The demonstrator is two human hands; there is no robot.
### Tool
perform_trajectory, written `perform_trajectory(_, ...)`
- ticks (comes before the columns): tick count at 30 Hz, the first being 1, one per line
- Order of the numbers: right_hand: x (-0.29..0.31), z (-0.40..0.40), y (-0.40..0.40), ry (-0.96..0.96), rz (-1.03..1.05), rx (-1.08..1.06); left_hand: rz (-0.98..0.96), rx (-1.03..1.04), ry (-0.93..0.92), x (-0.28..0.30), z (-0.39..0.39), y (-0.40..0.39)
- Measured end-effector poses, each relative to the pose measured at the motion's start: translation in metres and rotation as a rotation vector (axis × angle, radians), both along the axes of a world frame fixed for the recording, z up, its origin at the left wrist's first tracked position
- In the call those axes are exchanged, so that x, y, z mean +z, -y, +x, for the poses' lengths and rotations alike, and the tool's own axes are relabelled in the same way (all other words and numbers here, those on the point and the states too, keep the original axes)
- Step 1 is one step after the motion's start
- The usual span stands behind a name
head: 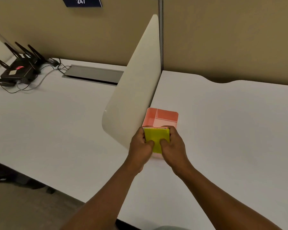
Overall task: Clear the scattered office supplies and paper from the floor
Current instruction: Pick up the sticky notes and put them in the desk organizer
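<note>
On the white table [223,130], both the left hand [140,146] and right hand [173,146] gripped a yellow paper stack [156,136] above the pink organizer [163,117], apparently about to lower it into a compartment.

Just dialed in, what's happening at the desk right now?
A person holds a stack of yellow sticky notes in both hands, left hand and right hand gripping its sides with thumbs on top. The stack is over the near end of a pink desk organizer, which sits on the white desk beside the cream divider panel. The organizer's visible compartments look empty.
</note>
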State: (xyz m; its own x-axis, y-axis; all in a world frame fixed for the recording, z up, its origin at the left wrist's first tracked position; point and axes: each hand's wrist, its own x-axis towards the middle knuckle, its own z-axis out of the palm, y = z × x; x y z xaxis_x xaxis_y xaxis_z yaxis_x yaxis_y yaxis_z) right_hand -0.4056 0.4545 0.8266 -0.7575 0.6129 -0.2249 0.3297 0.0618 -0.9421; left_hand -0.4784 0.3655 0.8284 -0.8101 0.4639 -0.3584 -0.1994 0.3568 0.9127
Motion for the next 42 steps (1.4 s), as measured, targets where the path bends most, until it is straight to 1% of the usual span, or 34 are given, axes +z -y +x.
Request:
perform_trajectory(4, 0.004, 0.022, 0.005, -0.175, -0.024, -0.088, 0.043, -0.059, -0.19, 0.005, 0.024, 0.002)
perform_trajectory(7, -0.02, 0.057, 0.019, -0.205, -0.046, -0.064, -0.002, -0.146, -0.247, -0.017, 0.054, 0.02)
perform_trajectory(11, -0.074, 0.091, 0.037, -0.044, -0.038, -0.002, -0.156, -0.25, -0.198, -0.069, 0.082, 0.046)
perform_trajectory(16, -0.126, 0.101, 0.042, 0.194, -0.011, 0.096, -0.296, -0.336, -0.144, -0.115, 0.091, 0.055)
perform_trajectory(22, -0.137, 0.109, 0.035, 0.242, 0.046, 0.166, -0.308, -0.379, -0.143, -0.13, 0.09, 0.059)
perform_trajectory(25, -0.133, 0.106, 0.034, 0.237, 0.14, 0.218, -0.311, -0.383, -0.134, -0.12, 0.081, 0.058)
perform_trajectory(27, -0.12, 0.102, 0.031, 0.198, 0.281, 0.24, -0.303, -0.383, -0.124, -0.107, 0.071, 0.057)
perform_trajectory(30, -0.086, 0.088, 0.017, 0.087, 0.468, 0.246, -0.265, -0.411, -0.145, -0.079, 0.052, 0.054)
perform_trajectory(33, -0.051, 0.064, -0.002, 0.006, 0.512, 0.249, -0.235, -0.366, -0.178, -0.05, 0.023, 0.04)
perform_trajectory(37, -0.022, 0.025, -0.034, -0.126, 0.602, 0.248, -0.133, -0.291, -0.186, -0.024, -0.014, 0.015)
perform_trajectory(42, -0.007, -0.023, -0.072, -0.096, 0.679, 0.201, -0.162, -0.21, -0.369, -0.007, -0.044, -0.023)
